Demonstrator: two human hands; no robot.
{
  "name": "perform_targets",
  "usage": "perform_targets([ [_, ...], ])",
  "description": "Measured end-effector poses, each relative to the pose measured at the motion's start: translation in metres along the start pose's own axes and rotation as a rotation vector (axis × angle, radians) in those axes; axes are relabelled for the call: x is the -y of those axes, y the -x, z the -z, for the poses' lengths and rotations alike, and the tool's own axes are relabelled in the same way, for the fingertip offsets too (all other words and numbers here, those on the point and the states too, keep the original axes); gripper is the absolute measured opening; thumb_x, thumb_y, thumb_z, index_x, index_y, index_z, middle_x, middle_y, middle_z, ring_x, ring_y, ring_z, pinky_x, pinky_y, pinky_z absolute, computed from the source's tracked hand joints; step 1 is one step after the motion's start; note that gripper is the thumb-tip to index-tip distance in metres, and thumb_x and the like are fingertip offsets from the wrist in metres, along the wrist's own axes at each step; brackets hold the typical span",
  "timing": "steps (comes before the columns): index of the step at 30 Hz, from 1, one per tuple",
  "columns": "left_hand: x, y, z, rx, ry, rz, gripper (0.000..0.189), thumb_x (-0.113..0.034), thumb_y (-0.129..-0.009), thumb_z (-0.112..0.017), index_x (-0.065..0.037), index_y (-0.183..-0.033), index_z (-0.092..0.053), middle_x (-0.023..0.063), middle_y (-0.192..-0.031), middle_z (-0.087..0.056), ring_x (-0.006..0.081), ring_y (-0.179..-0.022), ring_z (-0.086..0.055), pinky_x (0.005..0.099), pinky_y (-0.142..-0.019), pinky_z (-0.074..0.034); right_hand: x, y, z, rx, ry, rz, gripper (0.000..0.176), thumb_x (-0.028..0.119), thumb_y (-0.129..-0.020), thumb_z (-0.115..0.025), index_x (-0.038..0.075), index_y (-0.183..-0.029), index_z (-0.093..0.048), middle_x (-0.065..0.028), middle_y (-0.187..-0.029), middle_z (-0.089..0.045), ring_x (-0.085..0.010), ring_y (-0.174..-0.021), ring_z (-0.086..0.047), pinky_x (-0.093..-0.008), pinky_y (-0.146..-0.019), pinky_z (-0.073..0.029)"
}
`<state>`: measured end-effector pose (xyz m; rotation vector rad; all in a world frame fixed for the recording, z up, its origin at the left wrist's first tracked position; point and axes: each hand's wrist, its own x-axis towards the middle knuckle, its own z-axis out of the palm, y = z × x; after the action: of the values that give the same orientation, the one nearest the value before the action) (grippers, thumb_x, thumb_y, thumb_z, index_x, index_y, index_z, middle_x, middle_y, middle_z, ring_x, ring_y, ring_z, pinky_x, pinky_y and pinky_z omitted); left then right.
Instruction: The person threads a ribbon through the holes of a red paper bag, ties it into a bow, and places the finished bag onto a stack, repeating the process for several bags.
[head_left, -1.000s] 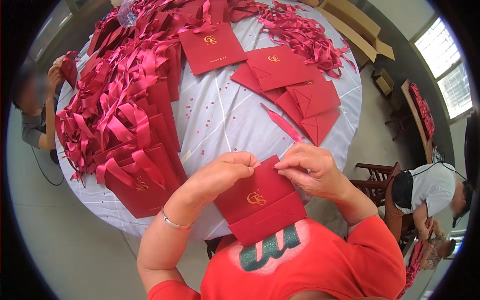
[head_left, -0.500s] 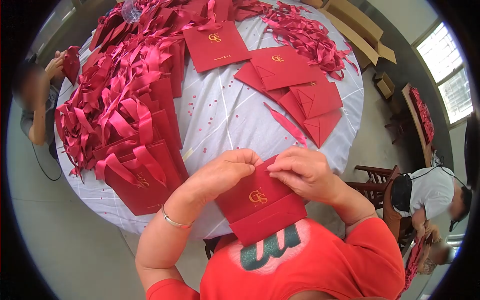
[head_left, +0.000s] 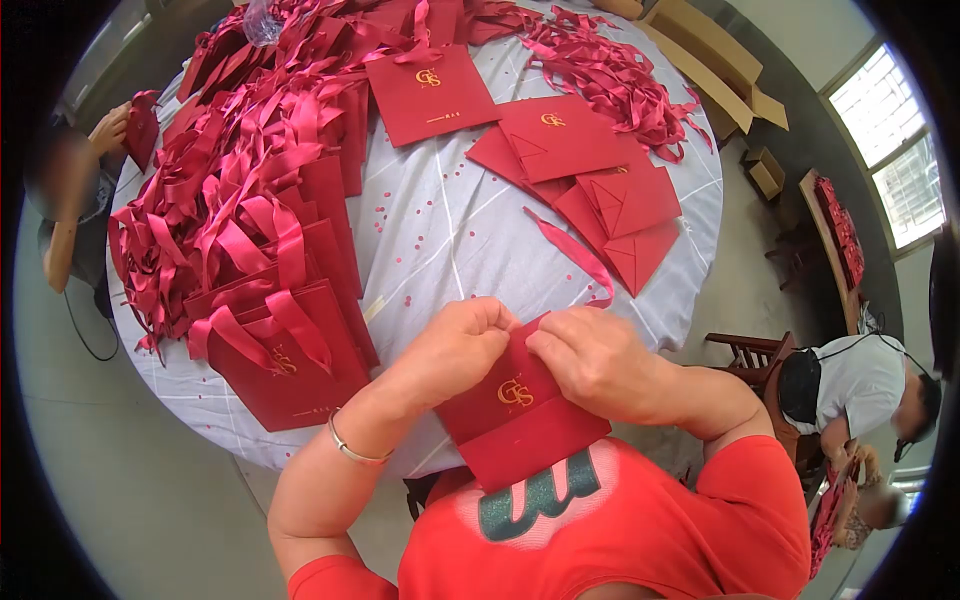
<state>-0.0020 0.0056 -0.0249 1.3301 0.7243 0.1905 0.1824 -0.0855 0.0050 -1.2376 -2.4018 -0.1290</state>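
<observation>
A red paper gift bag [head_left: 493,405] with a gold monogram lies flat against my front at the table's near edge, its folded bottom toward me. My left hand [head_left: 462,345] is closed at the bag's upper left edge, fingers pinched together. At the upper right edge, my right hand [head_left: 603,368] has its fingers curled over the rim; the fingertips are partly hidden. A loose pink ribbon [head_left: 570,248] runs across the cloth to just behind my right hand; whether the fingers hold its end is hidden.
Finished bags with ribbon handles [head_left: 285,365] crowd the table's left side. Flat red bags [head_left: 565,140] lie at right, with a ribbon heap [head_left: 620,75] behind them. Red dots litter the white tablecloth [head_left: 420,265]. Other people sit at left and right. Cardboard boxes [head_left: 700,60] stand beyond.
My right hand has shifted slightly left and rolled over the bag's top edge. The loose ribbon's near end now curls beside it. The person at left has moved a hand slightly.
</observation>
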Motion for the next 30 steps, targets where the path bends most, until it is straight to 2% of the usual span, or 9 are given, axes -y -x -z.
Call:
perform_targets([
  [3, 0.001, 0.0, -0.004, -0.101, -0.094, -0.114, 0.022, -0.002, -0.086, -0.047, 0.006, -0.096, -0.064, 0.0127, -0.085, -0.068, 0.0157, -0.082, -0.061, 0.0315, -0.074, -0.05, 0.0, -0.002, -0.003, 0.039, -0.002, -0.024, 0.011, 0.008, -0.07, -0.061, 0.003, -0.078, -0.056, -0.0095, -0.073, -0.053, -0.0253, -0.063, -0.059, -0.0357, -0.057, -0.05],
  [6, -0.006, 0.003, -0.004, -0.076, -0.175, -0.096, 0.018, -0.002, -0.092, -0.047, 0.003, -0.1, -0.063, 0.0021, -0.089, -0.065, 0.0096, -0.084, -0.057, 0.0258, -0.076, -0.048, -0.001, -0.007, 0.0, 0.11, -0.052, -0.121, 0.01, 0.007, -0.069, -0.061, 0.003, -0.076, -0.055, -0.0108, -0.073, -0.054, -0.0254, -0.063, -0.06, -0.0354, -0.055, -0.05],
  [13, 0.001, 0.001, -0.009, -0.106, -0.328, -0.141, 0.017, -0.003, -0.09, -0.048, 0.004, -0.096, -0.062, 0.0072, -0.085, -0.066, 0.0113, -0.084, -0.058, 0.029, -0.075, -0.048, 0.001, -0.023, 0.007, 0.28, -0.04, -0.172, 0.009, 0.005, -0.07, -0.062, 0.0, -0.076, -0.059, -0.017, -0.074, -0.06, -0.0338, -0.065, -0.064, -0.0419, -0.059, -0.053],
  [15, -0.002, 0.003, -0.01, -0.151, -0.395, -0.225, 0.022, -0.005, -0.084, -0.048, 0.007, -0.095, -0.064, 0.0274, -0.091, -0.067, 0.0402, -0.091, -0.066, 0.0434, -0.081, -0.051, 0.0, -0.031, 0.011, 0.403, -0.144, -0.235, 0.012, 0.005, -0.07, -0.062, -0.003, -0.079, -0.062, -0.0226, -0.079, -0.064, -0.0396, -0.071, -0.066, -0.046, -0.063, -0.053],
  [19, -0.009, 0.007, -0.008, -0.136, -0.346, -0.184, 0.022, -0.005, -0.085, -0.048, 0.007, -0.095, -0.064, 0.028, -0.09, -0.066, 0.0407, -0.092, -0.066, 0.0435, -0.08, -0.051, -0.001, -0.036, 0.011, 0.404, -0.288, -0.369, 0.009, 0.01, -0.072, -0.065, 0.002, -0.077, -0.066, -0.0186, -0.079, -0.065, -0.038, -0.071, -0.066, -0.0451, -0.065, -0.052],
  [21, -0.012, 0.009, -0.008, -0.147, -0.33, -0.198, 0.021, -0.006, -0.085, -0.049, 0.007, -0.094, -0.064, 0.0274, -0.09, -0.067, 0.0392, -0.091, -0.066, 0.0424, -0.079, -0.051, -0.017, -0.044, 0.023, 0.463, -0.485, -0.585, 0.012, 0.017, -0.071, -0.074, 0.007, -0.075, -0.068, -0.014, -0.076, -0.066, -0.0336, -0.067, -0.066, -0.0421, -0.064, -0.051],
  [25, -0.01, 0.011, -0.009, -0.1, -0.26, -0.197, 0.019, -0.006, -0.084, -0.054, 0.006, -0.095, -0.064, 0.0253, -0.087, -0.068, 0.0359, -0.086, -0.068, 0.0402, -0.076, -0.052, -0.032, -0.034, 0.017, 0.265, -0.682, -0.348, 0.018, 0.015, -0.074, -0.078, 0.003, -0.077, -0.066, -0.0059, -0.073, -0.066, -0.0181, -0.06, -0.059, -0.0306, -0.058, -0.048],
  [27, -0.006, 0.012, -0.014, -0.114, -0.11, -0.198, 0.007, -0.002, -0.086, -0.061, 0.003, -0.091, -0.06, 0.0025, -0.08, -0.066, 0.0064, -0.073, -0.058, 0.0248, -0.062, -0.046, -0.036, -0.039, 0.029, 0.412, -1.068, -0.731, 0.015, 0.015, -0.082, -0.073, 0.002, -0.083, -0.066, -0.0016, -0.074, -0.064, -0.0089, -0.062, -0.057, -0.026, -0.055, -0.045],
  [30, -0.02, 0.022, -0.018, -0.138, -0.174, -0.187, 0.01, 0.0, -0.084, -0.065, 0.002, -0.091, -0.058, 0.0028, -0.07, -0.066, 0.0051, -0.065, -0.057, 0.0248, -0.056, -0.044, -0.06, -0.045, 0.025, 0.583, -1.115, -0.664, 0.014, 0.011, -0.089, -0.065, 0.001, -0.098, -0.064, 0.0, -0.077, -0.065, -0.0045, -0.068, -0.057, -0.0227, -0.057, -0.045],
])
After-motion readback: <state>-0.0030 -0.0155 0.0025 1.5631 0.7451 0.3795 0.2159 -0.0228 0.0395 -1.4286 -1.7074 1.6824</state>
